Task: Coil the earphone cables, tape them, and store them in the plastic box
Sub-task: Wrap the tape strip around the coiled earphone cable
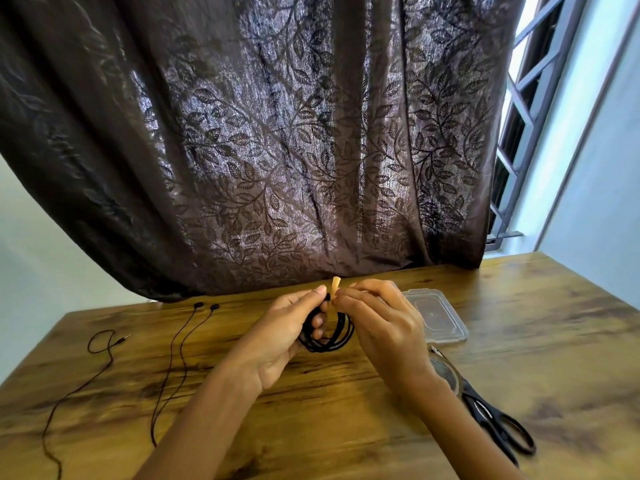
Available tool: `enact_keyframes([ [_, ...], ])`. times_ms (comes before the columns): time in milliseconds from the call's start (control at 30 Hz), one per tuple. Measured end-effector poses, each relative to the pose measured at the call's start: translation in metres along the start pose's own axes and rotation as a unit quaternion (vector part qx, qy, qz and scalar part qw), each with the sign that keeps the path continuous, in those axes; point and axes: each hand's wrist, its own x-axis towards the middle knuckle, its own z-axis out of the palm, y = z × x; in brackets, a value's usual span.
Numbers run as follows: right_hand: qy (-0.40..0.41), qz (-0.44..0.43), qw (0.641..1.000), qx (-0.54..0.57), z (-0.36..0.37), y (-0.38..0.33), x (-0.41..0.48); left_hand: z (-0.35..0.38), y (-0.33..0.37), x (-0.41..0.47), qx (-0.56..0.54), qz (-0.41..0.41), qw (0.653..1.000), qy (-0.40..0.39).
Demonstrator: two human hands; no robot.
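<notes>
head view | left hand grips coiled earphone cable just above tabletop | right hand pinches tan tape strip at coil's 12 o'clock | plastic box 3 o'clock of hands | loose earphone 9 o'clock | scissors 5 o'clock

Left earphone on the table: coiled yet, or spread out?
Spread out. The loose earphone trails uncoiled across the table, earbuds and plug far apart.

Head-worn camera looks down, close over the table.
</notes>
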Motion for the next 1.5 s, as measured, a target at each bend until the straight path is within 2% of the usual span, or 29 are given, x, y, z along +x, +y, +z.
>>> enact_keyframes([
  [267,-0.049,0.013,0.998,0.039,-0.005,0.003,-0.001,-0.004,0.001,-0.002,0.023,-0.003,0.999,-0.024],
  [367,-0.090,0.026,0.994,0.059,-0.007,0.005,-0.001,-0.004,0.001,-0.001,0.012,-0.003,1.000,-0.023],
  [467,-0.136,0.098,0.975,0.145,-0.012,0.001,0.004,-0.007,0.002,0.001,-0.003,-0.003,1.000,-0.017],
  [500,-0.129,0.154,0.957,0.207,-0.013,-0.003,0.005,-0.008,0.003,0.001,-0.003,-0.005,1.000,-0.016],
  [567,-0.089,0.285,0.891,0.343,-0.014,-0.007,0.009,-0.009,0.003,0.002,-0.005,-0.008,1.000,-0.015],
  [633,-0.075,0.404,0.805,0.427,-0.013,-0.009,0.016,-0.009,0.003,0.002,-0.003,-0.008,1.000,-0.023],
  [700,-0.094,0.492,0.704,0.503,-0.012,-0.007,0.020,-0.008,0.003,0.003,0.002,-0.007,1.000,-0.030],
  [767,-0.123,0.527,0.618,0.571,-0.012,-0.004,0.023,-0.008,0.004,0.003,0.013,0.001,0.999,-0.033],
  [800,-0.138,0.527,0.591,0.594,-0.011,-0.003,0.024,-0.007,0.005,0.004,0.019,0.006,0.999,-0.032],
  [900,-0.160,0.523,0.547,0.633,-0.010,0.001,0.026,-0.007,0.006,0.004,0.028,0.024,0.999,-0.034],
  [1100,-0.158,0.498,0.568,0.636,-0.003,0.005,0.024,-0.007,0.006,0.004,0.050,0.018,0.998,-0.045],
  [1300,-0.127,0.455,0.686,0.554,-0.006,0.004,0.029,-0.011,0.002,0.010,0.013,-0.007,1.000,-0.023],
  [1367,-0.118,0.446,0.696,0.550,-0.007,0.003,0.031,-0.013,0.002,0.010,0.023,-0.004,0.999,-0.032],
  [1500,-0.114,0.453,0.703,0.536,-0.006,0.002,0.032,-0.011,-0.001,0.010,0.119,0.037,0.991,-0.041],
])
